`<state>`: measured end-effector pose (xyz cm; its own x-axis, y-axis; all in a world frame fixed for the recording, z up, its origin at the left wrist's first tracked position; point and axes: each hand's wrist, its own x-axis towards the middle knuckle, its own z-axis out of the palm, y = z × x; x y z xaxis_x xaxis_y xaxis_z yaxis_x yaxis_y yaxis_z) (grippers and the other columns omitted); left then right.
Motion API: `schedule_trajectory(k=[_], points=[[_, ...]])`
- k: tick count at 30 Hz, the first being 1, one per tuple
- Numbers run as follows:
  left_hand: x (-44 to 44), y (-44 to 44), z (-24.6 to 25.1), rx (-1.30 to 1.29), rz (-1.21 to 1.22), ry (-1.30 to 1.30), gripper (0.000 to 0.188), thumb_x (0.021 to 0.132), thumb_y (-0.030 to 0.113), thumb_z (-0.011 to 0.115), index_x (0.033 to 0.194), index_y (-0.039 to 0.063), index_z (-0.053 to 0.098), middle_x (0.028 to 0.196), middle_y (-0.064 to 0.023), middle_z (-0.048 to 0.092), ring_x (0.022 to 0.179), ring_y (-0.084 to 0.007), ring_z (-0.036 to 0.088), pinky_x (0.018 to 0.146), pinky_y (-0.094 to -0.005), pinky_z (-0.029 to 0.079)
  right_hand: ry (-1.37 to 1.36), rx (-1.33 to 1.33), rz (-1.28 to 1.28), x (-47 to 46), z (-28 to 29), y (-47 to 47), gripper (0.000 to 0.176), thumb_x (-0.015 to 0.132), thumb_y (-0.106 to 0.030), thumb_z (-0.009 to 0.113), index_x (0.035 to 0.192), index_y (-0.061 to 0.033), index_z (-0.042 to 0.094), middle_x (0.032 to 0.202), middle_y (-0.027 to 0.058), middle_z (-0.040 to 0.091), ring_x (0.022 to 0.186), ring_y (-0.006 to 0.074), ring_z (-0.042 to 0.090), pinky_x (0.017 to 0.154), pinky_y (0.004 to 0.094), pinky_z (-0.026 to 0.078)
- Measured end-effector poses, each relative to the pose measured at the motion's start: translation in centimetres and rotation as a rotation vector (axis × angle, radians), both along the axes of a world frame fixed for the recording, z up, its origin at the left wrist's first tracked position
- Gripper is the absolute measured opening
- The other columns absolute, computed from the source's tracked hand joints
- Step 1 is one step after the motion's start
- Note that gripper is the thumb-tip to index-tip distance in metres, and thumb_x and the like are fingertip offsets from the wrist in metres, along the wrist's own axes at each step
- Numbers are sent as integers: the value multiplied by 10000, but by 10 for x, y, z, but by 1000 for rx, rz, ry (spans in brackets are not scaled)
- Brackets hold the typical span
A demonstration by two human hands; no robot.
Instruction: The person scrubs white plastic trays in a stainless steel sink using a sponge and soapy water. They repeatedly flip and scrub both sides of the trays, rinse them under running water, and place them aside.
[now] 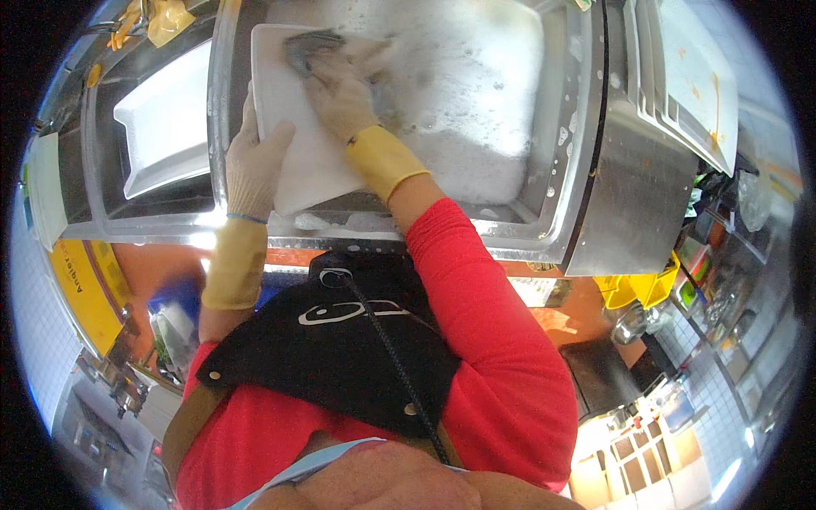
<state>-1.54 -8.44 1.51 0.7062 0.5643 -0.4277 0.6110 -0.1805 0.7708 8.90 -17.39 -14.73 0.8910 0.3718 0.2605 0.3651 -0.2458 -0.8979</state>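
Note:
My left hand [252, 159], in a pale knit glove with a yellow cuff, grips the left edge of a white rectangular tray [303, 175]. Its thumb lies on the tray's upper face, and the fingers are mostly hidden behind the edge. The tray is held tilted over a steel sink basin [554, 185] of foamy water [459, 127]. Against the tray's far part, my gloved right hand [341, 95] presses a dark grey scrubbing cloth or pad [312, 48]. Motion blurs that hand's fingers and the cloth.
Another white tray [169, 124] rests in the left basin. Several stacked white trays [695, 83], the outermost stained orange, stand on the steel counter [637, 204] at right. A yellow cloth or glove [169, 22] lies at the far left rim.

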Motion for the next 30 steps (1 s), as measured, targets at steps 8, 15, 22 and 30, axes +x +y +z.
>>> schedule_trajectory(k=[8, 15, 22, 30], points=[[-11, -4, -11, 28, -11, 79, 834, 909, 230, 697, 1636, 90, 313, 1323, -211, 656, 1124, -250, 682, 951, -355, 556, 472, -432, -107, 39, -92, -65, 394, 989, -297, 577, 1267, -37, 681, 1327, 266, 638, 1255, 433, 586, 1095, 479, 456], [-11, -14, -9, 18, -43, -9, 907, 898, 350, 699, 1660, 145, 252, 1284, -228, 693, 1125, -268, 706, 984, -354, 544, 331, -287, -55, 36, -31, -32, 385, 980, -327, 568, 1206, -42, 693, 1285, 256, 651, 1194, 444, 602, 1060, 508, 464], [4, -17, 10, 27, -42, 27, 810, 888, 388, 728, 1585, 108, 424, 1256, -196, 700, 1110, -239, 685, 972, -339, 528, 15, 14, 172, -16, 55, 17, 386, 984, -352, 562, 1202, -62, 693, 1187, 253, 685, 1119, 446, 638, 997, 527, 493], [9, -3, -21, -222, 327, -178, 629, 903, 194, 718, 1501, 87, 558, 1275, -72, 678, 1118, -163, 615, 974, -315, 491, 216, -119, 606, -62, 98, -46, 423, 999, -429, 525, 1152, -85, 717, 1170, 197, 707, 1081, 433, 658, 937, 484, 534]])
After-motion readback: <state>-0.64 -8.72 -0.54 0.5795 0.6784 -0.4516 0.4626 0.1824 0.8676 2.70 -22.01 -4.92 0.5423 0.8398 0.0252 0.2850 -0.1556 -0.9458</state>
